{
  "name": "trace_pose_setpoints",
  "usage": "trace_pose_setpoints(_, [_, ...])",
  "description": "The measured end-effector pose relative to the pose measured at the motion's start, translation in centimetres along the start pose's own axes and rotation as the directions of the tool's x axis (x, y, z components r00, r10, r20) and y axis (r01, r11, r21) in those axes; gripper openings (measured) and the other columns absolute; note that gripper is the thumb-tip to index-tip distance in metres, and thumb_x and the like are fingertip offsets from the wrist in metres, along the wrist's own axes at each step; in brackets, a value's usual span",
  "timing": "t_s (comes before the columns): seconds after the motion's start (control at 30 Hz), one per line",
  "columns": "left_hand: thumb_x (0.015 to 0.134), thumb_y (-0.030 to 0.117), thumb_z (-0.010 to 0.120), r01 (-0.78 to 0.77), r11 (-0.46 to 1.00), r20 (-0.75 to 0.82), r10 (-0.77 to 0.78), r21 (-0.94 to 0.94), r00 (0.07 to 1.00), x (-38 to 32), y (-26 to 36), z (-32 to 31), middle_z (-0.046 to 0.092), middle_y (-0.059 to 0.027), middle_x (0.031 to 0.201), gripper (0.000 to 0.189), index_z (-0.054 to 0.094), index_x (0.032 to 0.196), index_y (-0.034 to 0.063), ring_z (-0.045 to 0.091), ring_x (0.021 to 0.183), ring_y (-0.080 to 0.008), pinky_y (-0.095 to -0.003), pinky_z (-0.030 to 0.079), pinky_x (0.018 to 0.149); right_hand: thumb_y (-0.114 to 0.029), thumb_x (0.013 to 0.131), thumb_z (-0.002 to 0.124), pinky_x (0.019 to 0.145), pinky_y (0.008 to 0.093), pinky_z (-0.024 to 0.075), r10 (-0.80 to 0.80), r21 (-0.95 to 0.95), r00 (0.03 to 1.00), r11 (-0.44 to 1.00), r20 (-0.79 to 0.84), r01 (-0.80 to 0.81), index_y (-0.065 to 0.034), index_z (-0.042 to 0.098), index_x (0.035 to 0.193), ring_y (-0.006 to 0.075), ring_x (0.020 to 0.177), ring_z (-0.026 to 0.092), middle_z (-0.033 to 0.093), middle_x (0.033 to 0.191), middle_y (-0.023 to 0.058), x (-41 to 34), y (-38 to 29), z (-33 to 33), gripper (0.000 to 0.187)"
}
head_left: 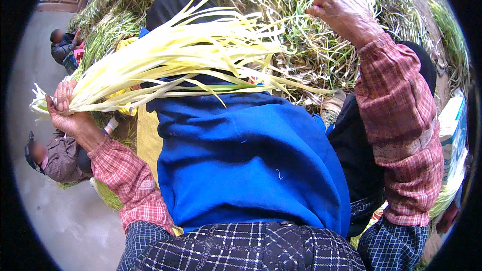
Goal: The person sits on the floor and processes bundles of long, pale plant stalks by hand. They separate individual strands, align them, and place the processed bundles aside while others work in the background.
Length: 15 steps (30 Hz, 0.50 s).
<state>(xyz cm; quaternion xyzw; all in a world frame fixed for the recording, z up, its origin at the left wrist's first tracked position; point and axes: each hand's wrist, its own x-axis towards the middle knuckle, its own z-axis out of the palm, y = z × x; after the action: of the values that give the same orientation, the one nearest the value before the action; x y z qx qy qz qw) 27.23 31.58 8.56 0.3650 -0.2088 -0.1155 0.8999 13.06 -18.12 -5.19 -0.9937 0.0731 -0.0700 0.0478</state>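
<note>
My left hand [71, 111] grips a bunch of pale yellow blanched chives [162, 56] close to the white root ends [39, 101]. The long leaves fan out to the right above my lap, which a blue apron [241, 150] covers. Up at the right, my right hand [342, 15] is raised with its fingers closed. A thin leaf runs from the bunch to its fingertips and appears pinched there. The fingers' inner side is hidden. Checked red sleeve covers [399, 120] are on both my forearms.
A wide heap of loose green and dried leaves [320, 56] lies before me. Two people sit at the left, one lower [64, 158] and one farther off [62, 49]. A printed package [452, 131] stands at the right, above more pale chives [448, 192].
</note>
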Motion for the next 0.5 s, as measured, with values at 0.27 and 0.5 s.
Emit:
trace_pose_setpoints(0.27, [0.085, 0.014, 0.056, 0.058, 0.998, 0.077, -0.057, -0.012, 0.995, -0.6, 1.0, -1.0, 0.032, 0.0035, 0.053, 0.040, 0.030, 0.055, 0.0177, 0.031, 0.053, -0.0090, -0.0270, 0.032, 0.066, -0.017, 0.082, 0.065, 0.066, 0.0359, 0.0511, -0.130, 0.376, 0.956, 0.899, -0.263, 0.226, -0.0078, 0.071, 0.087, 0.0253, 0.075, 0.066, 0.068, 0.085, 0.0078, -1.4, -3.1, -2.8, 0.012])
trace_pose_setpoints(0.5, [0.084, 0.012, 0.058, 0.045, 0.998, 0.037, -0.046, 0.036, 0.998, -0.4, 1.1, -1.5, 0.033, 0.0034, 0.054, 0.038, 0.032, 0.057, 0.0163, 0.033, 0.052, -0.0087, -0.0261, 0.034, 0.069, -0.015, 0.089, 0.059, 0.077, 0.0347, 0.0518, -0.381, 0.431, 0.773, 0.665, -0.508, 0.610, -0.0047, 0.068, 0.102, 0.0286, 0.087, 0.065, 0.067, 0.099, 0.0093, -0.8, -5.5, 0.1, 0.019])
